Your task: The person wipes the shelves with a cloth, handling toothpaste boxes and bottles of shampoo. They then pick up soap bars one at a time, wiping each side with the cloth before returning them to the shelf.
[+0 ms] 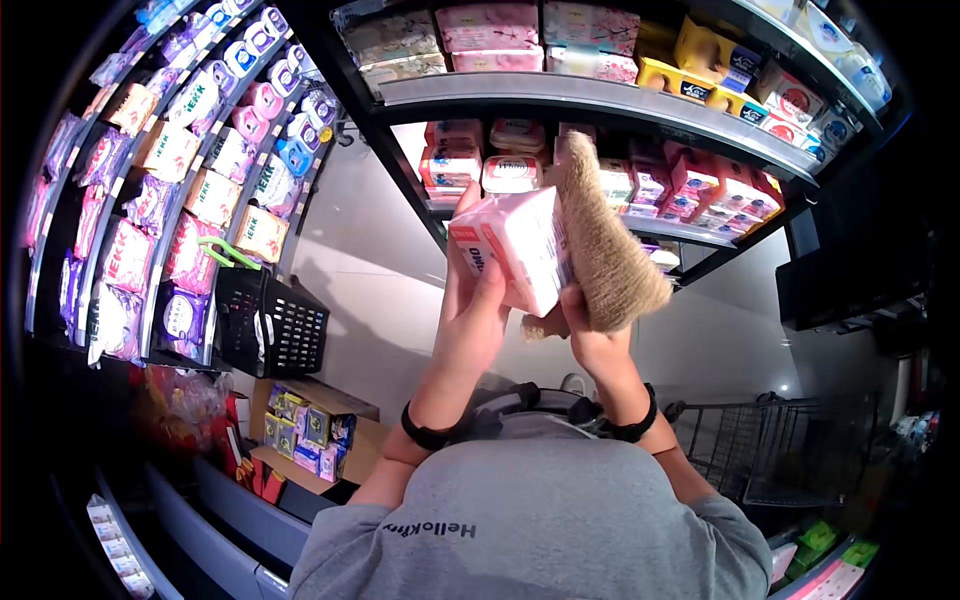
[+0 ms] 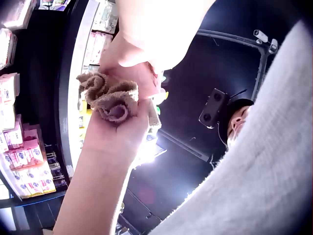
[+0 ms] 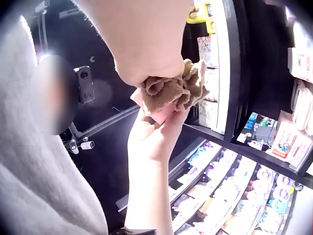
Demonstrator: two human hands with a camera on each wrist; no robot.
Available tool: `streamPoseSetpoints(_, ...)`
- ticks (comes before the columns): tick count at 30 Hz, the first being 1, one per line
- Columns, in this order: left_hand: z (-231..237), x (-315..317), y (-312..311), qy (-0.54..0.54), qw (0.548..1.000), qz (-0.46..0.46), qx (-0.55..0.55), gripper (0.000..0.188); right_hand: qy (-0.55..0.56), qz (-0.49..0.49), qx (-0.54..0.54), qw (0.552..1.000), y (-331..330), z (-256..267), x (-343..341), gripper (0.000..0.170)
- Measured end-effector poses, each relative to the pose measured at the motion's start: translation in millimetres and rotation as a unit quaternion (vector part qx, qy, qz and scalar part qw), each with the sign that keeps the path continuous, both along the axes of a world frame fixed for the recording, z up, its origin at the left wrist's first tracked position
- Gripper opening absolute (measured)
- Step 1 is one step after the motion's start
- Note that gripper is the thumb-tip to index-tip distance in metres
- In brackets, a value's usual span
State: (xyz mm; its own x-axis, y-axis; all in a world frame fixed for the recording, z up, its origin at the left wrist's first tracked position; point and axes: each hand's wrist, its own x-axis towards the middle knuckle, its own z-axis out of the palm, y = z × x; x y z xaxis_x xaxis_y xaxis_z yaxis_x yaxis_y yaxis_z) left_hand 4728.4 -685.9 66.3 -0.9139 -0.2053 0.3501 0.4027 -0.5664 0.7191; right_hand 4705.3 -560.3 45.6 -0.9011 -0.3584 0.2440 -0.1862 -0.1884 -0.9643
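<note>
A pink-and-white package [image 1: 522,245] is held up by my left hand [image 1: 474,322], thumb on its near face and fingers on its left side. A fuzzy brown cloth [image 1: 608,245] stands against the package's right side, gripped by my right hand [image 1: 600,342]. In the left wrist view the cloth [image 2: 117,103] is bunched at my right hand [image 2: 128,129]. The right wrist view shows my left hand [image 3: 155,139] below the package [image 3: 164,113], with the crumpled cloth [image 3: 171,90] above it. The fingers under the cloth are mostly hidden.
Shelves of tissue packs [image 1: 490,35] stand ahead, with a lower shelf [image 1: 725,230] behind the package. To the left are a packed rack [image 1: 165,150], a black basket [image 1: 270,320] and an open carton [image 1: 362,450]. A wire cart [image 1: 765,450] stands at the right.
</note>
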Motion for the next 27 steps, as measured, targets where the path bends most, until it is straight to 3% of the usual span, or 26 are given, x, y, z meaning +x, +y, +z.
streamPoseSetpoints(2,-0.6,2.6,0.0,-0.019,0.994,0.049,-0.1,0.063,0.132,-0.048,0.008,0.99,-6.3,-3.1,-1.3,0.047)
streamPoseSetpoints(4,-2.1,2.5,-0.4,-0.011,0.99,0.073,-0.119,0.06,0.157,-0.018,0.004,0.987,-6.1,5.9,-8.6,0.052)
streamPoseSetpoints(6,-3.3,1.5,0.3,0.005,0.981,0.117,-0.152,0.054,0.316,-0.029,0.047,0.947,-4.9,9.2,-16.4,0.052)
streamPoseSetpoints(10,5.1,-1.1,-1.0,0.011,0.978,0.181,-0.101,0.061,0.217,0.033,0.047,0.974,-6.0,10.6,-10.5,0.054)
streamPoseSetpoints(13,9.6,1.4,2.2,0.027,0.972,0.184,-0.145,0.065,0.129,0.035,0.009,0.991,-6.1,3.5,-7.1,0.055)
streamPoseSetpoints(16,2.2,1.1,7.8,0.037,0.961,0.156,-0.227,0.069,0.069,-0.054,-0.049,0.995,-4.6,7.4,2.3,0.044)
streamPoseSetpoints(17,1.7,1.0,12.3,0.052,0.965,0.116,-0.227,0.07,0.061,-0.063,-0.14,0.986,-6.4,7.7,1.3,0.038)
streamPoseSetpoints(18,1.3,1.2,16.2,0.068,0.968,0.076,-0.228,0.071,0.192,-0.16,-0.09,0.964,-6.8,1.2,-7.5,0.032)
streamPoseSetpoints(20,-1.5,1.0,22.1,0.06,0.965,0.028,-0.253,0.076,0.09,-0.16,-0.2,0.962,-0.7,-0.2,-0.9,0.024)
streamPoseSetpoints(21,-4.6,0.0,23.9,0.077,0.961,0.031,-0.264,0.075,0.158,-0.237,-0.15,0.947,-1.7,-4.4,-6.2,0.016)
streamPoseSetpoints(25,-13.2,-2.5,27.2,0.106,0.949,0.043,-0.293,0.072,0.056,-0.221,-0.243,0.943,6.1,-2.3,1.1,0.016)
streamPoseSetpoints(27,-16.8,-3.9,30.2,0.119,0.947,0.033,-0.298,0.07,0.044,-0.245,-0.24,0.938,10.7,-4.9,0.2,0.016)
